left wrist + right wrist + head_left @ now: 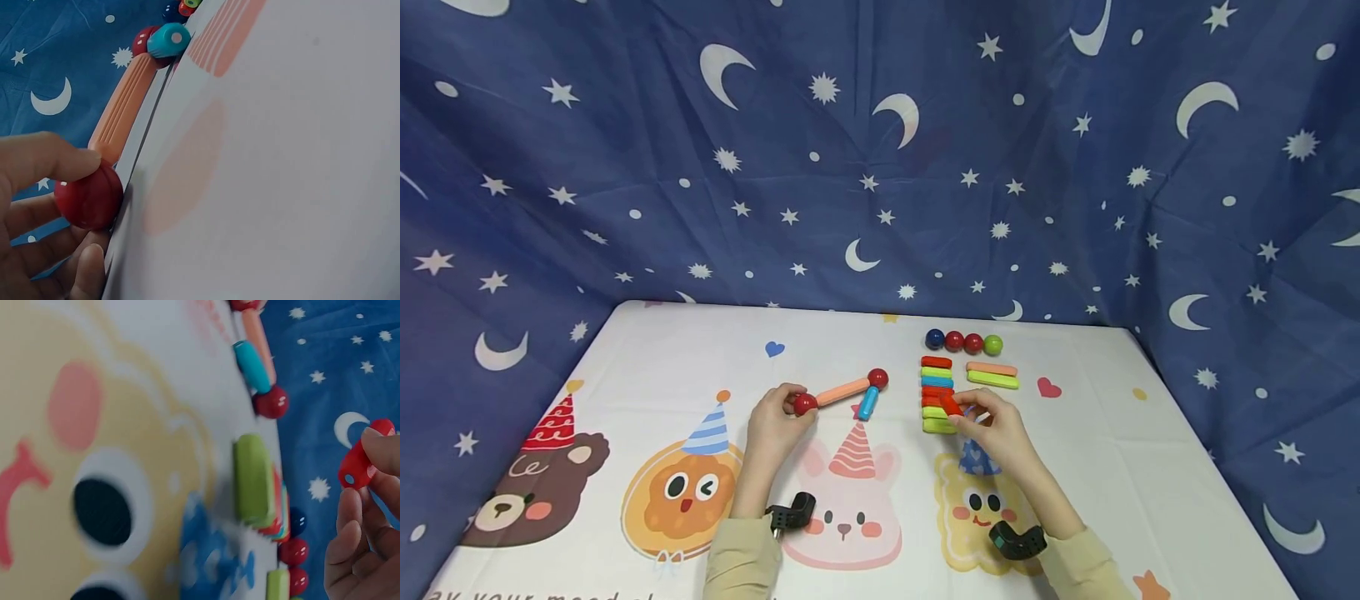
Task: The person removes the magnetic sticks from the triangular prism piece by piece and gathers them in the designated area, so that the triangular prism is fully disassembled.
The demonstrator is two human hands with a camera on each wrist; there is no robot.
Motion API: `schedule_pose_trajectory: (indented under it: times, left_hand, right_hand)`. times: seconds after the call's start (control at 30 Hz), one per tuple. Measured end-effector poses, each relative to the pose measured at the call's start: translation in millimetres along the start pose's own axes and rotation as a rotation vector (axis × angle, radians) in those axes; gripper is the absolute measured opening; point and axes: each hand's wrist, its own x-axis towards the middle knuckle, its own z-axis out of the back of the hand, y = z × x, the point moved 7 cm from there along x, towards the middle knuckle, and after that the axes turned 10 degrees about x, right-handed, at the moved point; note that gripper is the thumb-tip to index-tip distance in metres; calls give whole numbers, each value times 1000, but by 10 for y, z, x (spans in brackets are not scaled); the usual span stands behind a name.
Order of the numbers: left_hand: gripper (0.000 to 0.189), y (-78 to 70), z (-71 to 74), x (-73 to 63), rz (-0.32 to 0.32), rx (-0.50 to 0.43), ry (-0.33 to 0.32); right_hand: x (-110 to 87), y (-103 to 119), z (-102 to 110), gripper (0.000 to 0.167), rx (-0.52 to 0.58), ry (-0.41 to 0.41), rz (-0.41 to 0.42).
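Note:
My left hand [777,423] grips a red ball [806,404] at the near end of a long orange stick [842,392]. A second red ball [877,378] joins the stick's far end, and a short blue stick [868,403] reaches from it toward me. My right hand [1000,427] pinches a short red stick [951,405] between thumb and fingers. In the right wrist view this red stick [357,464] is held up off the table, a small round spot showing on its end. Below it in the head view lies a column of short sticks [937,372] in red, green and blue.
Behind the column stand a dark blue ball [935,338], two red balls [964,342] and a green ball [992,345] in a row. Long orange [992,369] and green sticks [993,380] lie to its right. A starry blue cloth [880,167] hangs behind the white printed tabletop [1097,483].

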Motion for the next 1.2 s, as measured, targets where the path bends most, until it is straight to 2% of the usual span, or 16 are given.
schedule_pose_trajectory:
  times: [0.13, 0.23, 0.37, 0.47, 0.53, 0.63, 0.8, 0.9, 1.0, 1.2]
  left_hand:
    - [33, -8, 16, -13, -5, 49, 18]
    - [31, -3, 64, -24, 2, 89, 6]
    - [31, 43, 154, -35, 47, 134, -28]
    - [31, 78, 198, -38, 74, 167, -17]
    - [30, 84, 206, -40, 77, 188, 26]
    - [30, 49, 183, -54, 55, 210, 125]
    - [29, -108, 62, -121, -36, 196, 275]
    - [30, -218, -22, -162, -88, 165, 322]
    - [31, -299, -90, -195, -114, 139, 359]
    - [31, -372, -188, -235, -159, 109, 418]
  right_hand:
    - [-14, -82, -27, 26, -101, 46, 15]
    - [-27, -103, -76, 25, -199, 84, 39]
    - [-40, -128, -157, 23, -332, 129, 38]
    - [-55, -142, -213, 21, -414, 157, 20]
    - [-68, -149, -238, 21, -447, 167, 15]
    - [-86, -163, -258, 20, -464, 167, 13]
    - [-104, -182, -257, 21, -444, 158, 24]
    - [-105, -200, -248, 22, -428, 149, 29]
    - [-96, -219, -228, 22, -413, 129, 31]
    - [-76, -235, -165, 23, -377, 76, 49]
